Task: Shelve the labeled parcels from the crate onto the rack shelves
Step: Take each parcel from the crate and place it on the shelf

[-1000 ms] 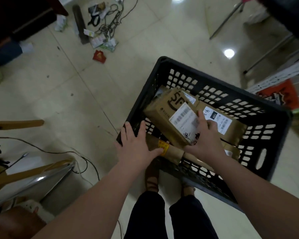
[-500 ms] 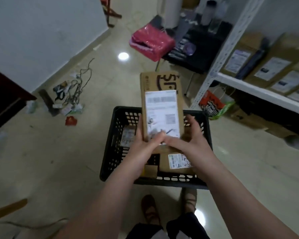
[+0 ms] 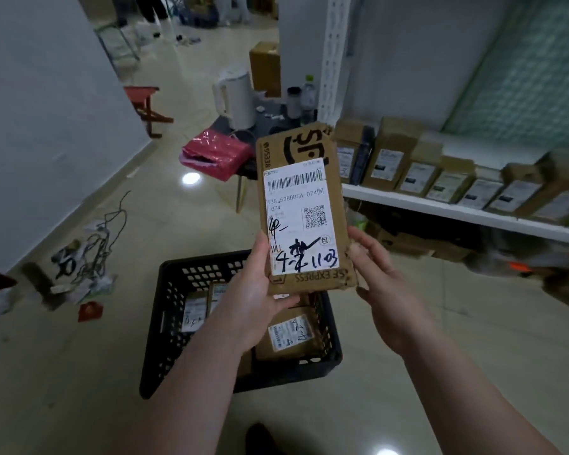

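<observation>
Person seen from own head cam: left hand (image 3: 253, 307) & right hand (image 3: 380, 290) both bare, as are the two forearms (image 3: 184, 372), uncovered right down to the frame's btm edge. Btm centre: rounded toe of a dark, matte shoe (image 3: 260, 436), rest cut off by the frame, so type/detail can't be told.

The held parcel (image 3: 304, 208) is hiding the left hand's (image 3: 257, 297) fingers behind it and is covering the crate's (image 3: 165, 323) far rim and the lower part of the rack post (image 3: 334, 60). The left hand and forearm are blocking the crate's middle, so the parcels inside (image 3: 289, 333) are only partly showing. The right hand (image 3: 380, 290) is touching the held parcel's right edge, though whether it is gripping cannot be told. The rack shelf (image 3: 440, 205) is running off the right edge, and its boxes (image 3: 418, 172) are blurring, their labels too small to read.
</observation>
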Tool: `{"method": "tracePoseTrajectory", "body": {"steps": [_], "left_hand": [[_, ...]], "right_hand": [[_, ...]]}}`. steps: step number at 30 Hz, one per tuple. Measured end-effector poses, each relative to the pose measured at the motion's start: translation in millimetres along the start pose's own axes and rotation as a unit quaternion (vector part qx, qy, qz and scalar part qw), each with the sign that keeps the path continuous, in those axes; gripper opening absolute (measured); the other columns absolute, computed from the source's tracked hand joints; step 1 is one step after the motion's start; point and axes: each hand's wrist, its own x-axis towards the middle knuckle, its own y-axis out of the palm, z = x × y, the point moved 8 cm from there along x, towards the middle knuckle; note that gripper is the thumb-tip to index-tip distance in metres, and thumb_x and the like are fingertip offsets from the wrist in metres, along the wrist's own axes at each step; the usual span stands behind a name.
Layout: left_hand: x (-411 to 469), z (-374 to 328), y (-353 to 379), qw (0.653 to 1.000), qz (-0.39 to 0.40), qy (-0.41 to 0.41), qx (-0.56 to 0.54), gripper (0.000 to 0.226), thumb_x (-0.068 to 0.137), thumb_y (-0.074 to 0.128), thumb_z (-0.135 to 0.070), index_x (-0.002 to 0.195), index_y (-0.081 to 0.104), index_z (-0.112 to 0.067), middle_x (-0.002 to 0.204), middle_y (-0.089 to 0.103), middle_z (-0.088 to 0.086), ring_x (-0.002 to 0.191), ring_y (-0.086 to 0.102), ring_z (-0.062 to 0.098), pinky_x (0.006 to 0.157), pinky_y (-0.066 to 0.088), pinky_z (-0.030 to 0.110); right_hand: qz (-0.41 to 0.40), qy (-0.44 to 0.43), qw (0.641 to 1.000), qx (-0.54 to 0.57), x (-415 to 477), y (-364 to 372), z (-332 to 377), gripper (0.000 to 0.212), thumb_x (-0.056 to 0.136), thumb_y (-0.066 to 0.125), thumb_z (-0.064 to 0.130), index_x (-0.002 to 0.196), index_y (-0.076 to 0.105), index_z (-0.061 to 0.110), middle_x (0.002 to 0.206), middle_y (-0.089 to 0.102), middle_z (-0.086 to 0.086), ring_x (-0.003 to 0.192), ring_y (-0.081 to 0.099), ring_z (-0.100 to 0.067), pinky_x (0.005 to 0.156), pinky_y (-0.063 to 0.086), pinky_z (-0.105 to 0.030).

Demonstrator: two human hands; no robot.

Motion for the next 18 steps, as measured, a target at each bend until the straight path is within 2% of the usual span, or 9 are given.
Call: {"method": "tracePoseTrajectory", "body": {"steps": [1,3,5,6,8,11,14,18], "left_hand": [[-2,-4,16,1.000,0.012,0.007,0.020,0.106,0.044,0.067,-0.086,0.138,0.041,-0.045,0.129,0.062,-0.006,0.121,0.057,0.022,0.104,0.040,0.054],[-5,-8,49,0.999,0.030,0.006,0.042,0.083,0.063,0.058,-0.079,0.138,0.040,-0.048,0.131,0.060,-0.009,0.125,0.054,0.020,0.108,0.032,0.060],[-9,-10,83,0.998,0.036,-0.008,0.060,0.068,0.074,0.046,-0.080,0.135,0.042,-0.051,0.130,0.060,-0.013,0.127,0.050,0.016,0.111,0.026,0.060],[-12,-12,103,0.996,0.044,-0.015,0.071,0.063,0.079,0.039,-0.080,0.135,0.042,-0.052,0.132,0.059,-0.015,0.129,0.048,0.014,0.113,0.023,0.058],[-20,-20,145,0.993,0.075,-0.004,0.089,0.061,0.084,0.030,-0.076,0.141,0.031,-0.054,0.142,0.048,-0.018,0.135,0.039,0.011,0.115,0.019,0.052],[-28,-30,196,0.989,0.086,0.048,0.113,0.062,0.084,0.029,-0.078,0.142,0.017,-0.060,0.153,0.028,-0.023,0.143,0.022,0.007,0.116,0.016,0.045],[-32,-33,231,0.984,0.077,0.079,0.137,0.063,0.076,0.031,-0.085,0.136,0.017,-0.068,0.152,0.026,-0.028,0.145,0.015,0.008,0.117,0.011,0.051],[-36,-44,274,0.977,0.086,0.118,0.154,0.061,0.072,0.032,-0.090,0.129,0.016,-0.076,0.151,0.025,-0.032,0.146,0.013,0.012,0.114,0.012,0.058]], "right_hand": [[-0.002,0.003,1.000,0.011,-7,-14,3,0.052,0.076,0.057,0.055,0.128,0.052,0.047,0.118,0.060,0.025,0.105,0.055,0.006,0.088,0.041,-0.020],[-0.005,0.014,1.000,0.019,-23,-43,6,0.058,0.073,0.055,0.064,0.131,0.046,0.056,0.133,0.054,0.025,0.121,0.046,0.000,0.106,0.033,-0.039],[-0.006,0.023,0.999,0.028,-39,-73,8,0.064,0.074,0.054,0.072,0.136,0.043,0.056,0.140,0.052,0.019,0.129,0.045,-0.009,0.109,0.033,-0.050],[-0.001,0.024,0.999,0.036,-48,-87,10,0.069,0.074,0.054,0.075,0.138,0.041,0.055,0.140,0.053,0.017,0.128,0.047,-0.011,0.107,0.037,-0.050],[0.006,0.014,0.998,0.058,-65,-114,15,0.080,0.069,0.052,0.082,0.141,0.040,0.051,0.137,0.058,0.015,0.125,0.052,-0.010,0.103,0.042,-0.049],[0.013,-0.003,0.996,0.090,-88,-152,25,0.102,0.051,0.056,0.089,0.142,0.042,0.045,0.130,0.064,0.014,0.122,0.057,-0.009,0.103,0.043,-0.050],[0.020,-0.017,0.994,0.105,-108,-185,35,0.122,0.036,0.065,0.093,0.143,0.041,0.041,0.132,0.063,0.012,0.124,0.056,-0.012,0.101,0.043,-0.049],[0.026,-0.044,0.993,0.109,-131,-217,55,0.121,0.035,0.070,0.090,0.141,0.044,0.039,0.133,0.062,0.011,0.125,0.056,-0.014,0.101,0.042,-0.048]]}}
